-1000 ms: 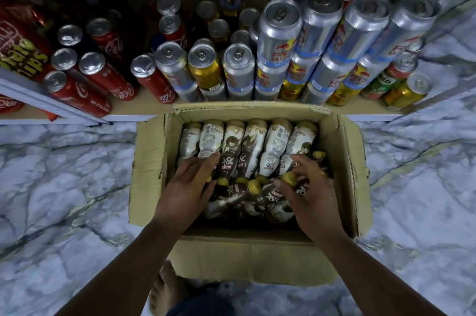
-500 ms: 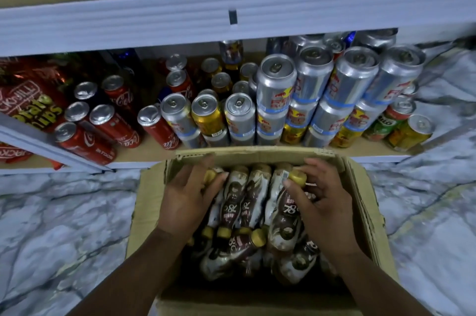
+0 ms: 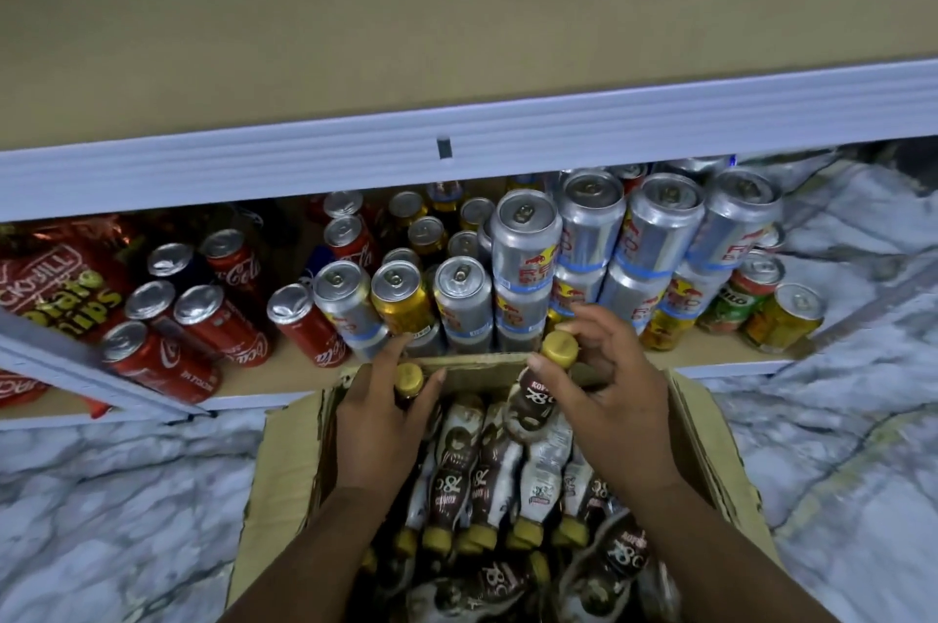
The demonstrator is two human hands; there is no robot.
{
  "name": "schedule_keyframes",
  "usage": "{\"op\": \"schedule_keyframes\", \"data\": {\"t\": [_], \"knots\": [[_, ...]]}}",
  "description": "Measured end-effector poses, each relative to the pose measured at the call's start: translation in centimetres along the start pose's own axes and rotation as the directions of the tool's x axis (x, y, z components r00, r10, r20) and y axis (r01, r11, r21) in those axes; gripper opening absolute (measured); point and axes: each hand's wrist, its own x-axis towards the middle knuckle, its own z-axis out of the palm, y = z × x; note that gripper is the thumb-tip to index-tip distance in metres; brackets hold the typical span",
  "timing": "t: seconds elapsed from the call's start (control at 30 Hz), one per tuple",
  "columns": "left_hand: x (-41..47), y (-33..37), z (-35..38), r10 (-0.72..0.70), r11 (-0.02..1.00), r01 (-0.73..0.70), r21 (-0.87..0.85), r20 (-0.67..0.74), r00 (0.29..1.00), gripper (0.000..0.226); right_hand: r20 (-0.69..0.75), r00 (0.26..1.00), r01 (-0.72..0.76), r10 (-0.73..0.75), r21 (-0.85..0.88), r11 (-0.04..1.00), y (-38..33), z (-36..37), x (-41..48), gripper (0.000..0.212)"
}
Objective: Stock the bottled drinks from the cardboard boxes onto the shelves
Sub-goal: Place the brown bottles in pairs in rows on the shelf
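An open cardboard box [image 3: 284, 465] stands on the floor in front of the shelves, full of brown-and-white bottled drinks [image 3: 491, 470] with yellow caps lying on their sides. My left hand [image 3: 378, 414] grips one bottle [image 3: 409, 381] by its neck at the box's far left. My right hand [image 3: 609, 394] holds a second bottle [image 3: 538, 394], raised upright above the others at the far edge. Above the cans runs a bare tan shelf [image 3: 457, 23] with a pale blue front rail.
The bottom shelf [image 3: 243, 381] holds red cola cans [image 3: 213, 323], stacked silver cans [image 3: 528, 257], gold and green cans [image 3: 784, 318] and red chip bags [image 3: 56, 287]. A slanted shelf rail [image 3: 91, 363] crosses at the left. Marble floor surrounds the box.
The view has tilted up, bringing the bare upper shelf into sight. Both hands have moved to the box's far edge, each lifting a bottle higher out of the pile.
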Motion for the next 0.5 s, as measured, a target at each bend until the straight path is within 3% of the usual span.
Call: {"op": "schedule_keyframes", "data": {"t": [0.5], "knots": [[-1.4,-1.1,0.2,-0.05,0.991,0.052,-0.124,0.014,0.999,0.048,0.071,0.995,-0.057,0.063,-0.092,0.994,1.3,2.9,-1.2,0.043]]}}
